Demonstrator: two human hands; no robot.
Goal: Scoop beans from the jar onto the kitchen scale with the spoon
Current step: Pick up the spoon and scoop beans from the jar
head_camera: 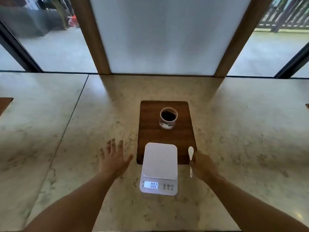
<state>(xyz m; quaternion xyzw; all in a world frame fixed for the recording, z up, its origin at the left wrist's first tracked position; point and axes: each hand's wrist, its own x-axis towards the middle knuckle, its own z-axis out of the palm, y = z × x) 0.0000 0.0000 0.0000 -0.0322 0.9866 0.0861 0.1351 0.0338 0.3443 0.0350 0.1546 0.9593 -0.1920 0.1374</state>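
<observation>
An open glass jar (168, 118) with dark beans inside stands on a brown wooden board (150, 131). In front of it sits a white kitchen scale (160, 164), its far end over the board's near edge; the display reads 002 and its platform is bare. My right hand (203, 166) is closed on the handle of a white spoon (190, 154), just right of the scale, with the bowl pointing away from me. My left hand (113, 158) hovers flat with fingers spread over the counter, left of the scale, holding nothing.
The marble counter (83, 131) stretches wide on both sides, with a seam on the left. A frosted panel (163, 36) in a wooden frame rises at the counter's back edge. Brown board corners (5, 102) show at the far left and right edges.
</observation>
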